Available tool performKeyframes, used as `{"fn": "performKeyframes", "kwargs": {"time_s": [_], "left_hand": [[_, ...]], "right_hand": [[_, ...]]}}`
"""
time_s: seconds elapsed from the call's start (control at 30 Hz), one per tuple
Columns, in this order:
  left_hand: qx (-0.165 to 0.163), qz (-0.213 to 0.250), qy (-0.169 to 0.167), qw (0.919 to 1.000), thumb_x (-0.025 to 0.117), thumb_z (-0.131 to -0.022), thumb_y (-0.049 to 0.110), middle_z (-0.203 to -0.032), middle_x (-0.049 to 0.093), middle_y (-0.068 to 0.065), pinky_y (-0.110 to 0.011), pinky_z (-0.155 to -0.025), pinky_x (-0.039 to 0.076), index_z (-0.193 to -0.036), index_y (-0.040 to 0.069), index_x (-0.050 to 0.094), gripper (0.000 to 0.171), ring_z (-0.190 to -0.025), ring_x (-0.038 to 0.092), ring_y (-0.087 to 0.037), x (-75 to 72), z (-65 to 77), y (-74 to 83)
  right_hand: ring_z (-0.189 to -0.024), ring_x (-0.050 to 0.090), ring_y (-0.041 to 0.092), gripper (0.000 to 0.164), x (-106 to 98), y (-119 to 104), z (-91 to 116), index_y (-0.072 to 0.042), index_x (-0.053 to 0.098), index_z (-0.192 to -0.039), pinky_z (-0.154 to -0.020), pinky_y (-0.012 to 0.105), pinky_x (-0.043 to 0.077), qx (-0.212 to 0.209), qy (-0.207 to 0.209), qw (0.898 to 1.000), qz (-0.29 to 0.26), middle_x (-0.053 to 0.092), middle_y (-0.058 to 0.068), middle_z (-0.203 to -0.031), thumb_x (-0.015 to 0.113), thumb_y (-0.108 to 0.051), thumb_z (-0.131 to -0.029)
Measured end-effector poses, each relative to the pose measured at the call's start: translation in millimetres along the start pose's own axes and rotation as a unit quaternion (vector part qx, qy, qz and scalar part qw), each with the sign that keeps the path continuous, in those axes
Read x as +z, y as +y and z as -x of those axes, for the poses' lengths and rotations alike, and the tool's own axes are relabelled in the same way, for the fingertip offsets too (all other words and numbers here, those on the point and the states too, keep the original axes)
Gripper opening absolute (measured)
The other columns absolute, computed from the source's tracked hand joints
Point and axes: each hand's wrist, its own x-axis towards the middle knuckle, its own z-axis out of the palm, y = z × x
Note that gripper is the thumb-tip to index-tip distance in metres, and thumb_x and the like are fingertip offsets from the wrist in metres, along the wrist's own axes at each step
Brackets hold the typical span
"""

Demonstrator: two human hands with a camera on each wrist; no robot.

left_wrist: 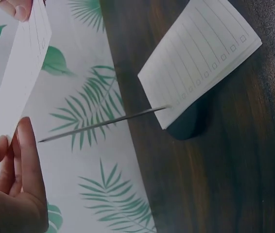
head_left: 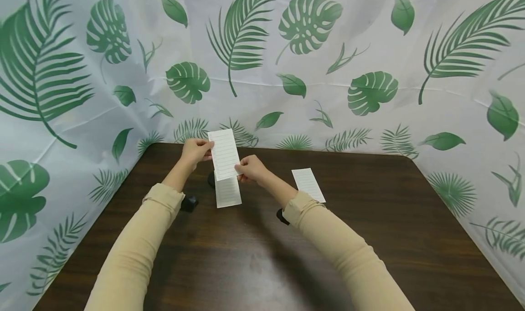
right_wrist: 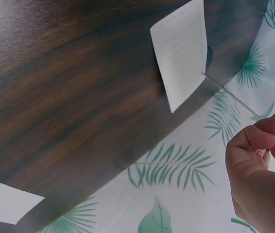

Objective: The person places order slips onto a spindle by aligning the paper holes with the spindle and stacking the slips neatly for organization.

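Note:
Both hands hold a white lined sheet (head_left: 224,152) up above the far left part of the table. My left hand (head_left: 194,150) pinches its left edge between thumb and fingers. At the lower right edge, my right hand (head_left: 253,168) pinches it the same way. Below is a second lined sheet (head_left: 228,195), with a row of small checkboxes along one side in the left wrist view. A thin metal spike (left_wrist: 103,124) pokes up through that sheet near its edge, above a dark base (left_wrist: 190,122). The spike's tip stands close to the left fingers.
Another white lined sheet (head_left: 309,185) lies on the dark wooden table (head_left: 389,220), right of the right hand. Small black pieces (head_left: 190,204) show beside the wrists. A white cloth with green leaf prints (head_left: 320,106) hangs behind the table and along its sides.

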Motion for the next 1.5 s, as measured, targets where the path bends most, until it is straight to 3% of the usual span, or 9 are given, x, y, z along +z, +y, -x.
{"fn": "performKeyframes", "kwargs": {"time_s": [0.2,0.37,0.5,0.63,0.77,0.87,1.2,1.33,1.5], "left_hand": [[-0.007,0.047,0.058,0.9972,0.061,-0.09,0.01,-0.072,0.054,0.0,-0.015,-0.06,0.056,-0.118,-0.01,0.059,0.034,-0.057,0.054,-0.002,1.2,-3.1,-6.1],[-0.028,0.062,0.118,0.9907,0.065,-0.087,0.01,-0.063,0.056,0.005,-0.026,-0.07,0.059,-0.113,-0.006,0.065,0.03,-0.051,0.055,0.0,7.6,-5.3,-15.7],[-0.035,0.039,0.143,0.9883,0.065,-0.087,0.012,-0.077,0.065,-0.005,-0.035,-0.08,0.058,-0.109,-0.003,0.068,0.027,-0.051,0.056,0.0,12.3,-8.2,-21.3],[-0.029,0.028,0.154,0.9873,0.066,-0.086,0.012,-0.089,0.067,-0.015,-0.031,-0.073,0.059,-0.106,-0.002,0.07,0.025,-0.051,0.056,-0.001,14.7,-10.3,-25.1],[-0.022,0.019,0.162,0.9863,0.067,-0.085,0.013,-0.075,0.064,-0.006,-0.018,-0.053,0.056,-0.102,-0.002,0.071,0.023,-0.049,0.054,-0.001,16.7,-11.0,-27.3],[-0.016,0.013,0.167,0.9858,0.067,-0.085,0.013,-0.069,0.061,-0.002,-0.013,-0.046,0.051,-0.101,-0.002,0.072,0.023,-0.048,0.052,0.0,18.7,-10.6,-27.5],[0.023,-0.028,0.2,0.9791,0.065,-0.085,0.015,-0.092,0.07,-0.017,-0.013,-0.046,0.05,-0.096,0.001,0.074,0.02,-0.049,0.056,-0.006,24.4,-5.4,-29.3],[0.032,-0.027,0.207,0.9774,0.065,-0.086,0.016,-0.093,0.07,-0.017,-0.023,-0.056,0.057,-0.097,0.001,0.074,0.021,-0.056,0.06,-0.011,26.3,-6.3,-31.1],[0.016,0.009,0.184,0.9827,0.064,-0.089,0.018,-0.088,0.066,-0.012,-0.036,-0.071,0.06,-0.102,-0.001,0.072,0.025,-0.053,0.055,-0.004,24.7,-8.1,-30.9]], "right_hand": [[-0.042,0.048,0.005,0.029,3.0,-3.3,-4.7,-0.004,0.048,-0.066,-0.04,0.014,0.039,0.0,0.008,1.0,0.0,0.052,0.001,-0.05,0.051,-0.005,-0.095],[-0.043,0.046,0.006,0.03,9.2,-1.1,-7.4,-0.005,0.047,-0.065,-0.042,0.016,0.037,0.014,0.004,1.0,0.005,0.052,0.001,-0.05,0.052,-0.005,-0.095],[-0.043,0.045,0.007,0.031,13.3,2.5,-7.0,-0.006,0.046,-0.064,-0.044,0.018,0.037,0.017,0.002,1.0,0.001,0.052,0.001,-0.051,0.052,-0.004,-0.094],[-0.044,0.046,0.007,0.032,15.0,6.0,-7.4,-0.006,0.045,-0.063,-0.043,0.016,0.037,0.014,0.009,1.0,-0.001,0.051,-0.001,-0.05,0.052,-0.004,-0.094],[-0.043,0.046,0.006,0.031,15.3,9.4,-8.3,-0.006,0.045,-0.063,-0.042,0.014,0.039,0.016,0.012,1.0,-0.004,0.051,-0.001,-0.05,0.052,-0.004,-0.094],[-0.043,0.047,0.006,0.031,14.8,11.3,-8.9,-0.005,0.045,-0.063,-0.042,0.014,0.04,0.017,0.013,1.0,-0.006,0.051,-0.001,-0.051,0.052,-0.004,-0.094],[-0.044,0.048,0.006,0.03,12.7,12.4,-9.1,-0.005,0.046,-0.065,-0.043,0.013,0.041,0.012,0.007,1.0,-0.009,0.05,0.0,-0.052,0.051,-0.003,-0.094],[-0.045,0.048,0.007,0.029,12.0,12.0,-9.5,-0.005,0.046,-0.066,-0.043,0.014,0.042,0.015,0.009,1.0,-0.008,0.051,0.001,-0.053,0.052,-0.004,-0.094],[-0.044,0.047,0.006,0.03,11.9,13.4,-10.5,-0.005,0.046,-0.065,-0.043,0.013,0.041,0.022,0.004,1.0,-0.014,0.051,0.0,-0.051,0.052,-0.004,-0.094]]}}
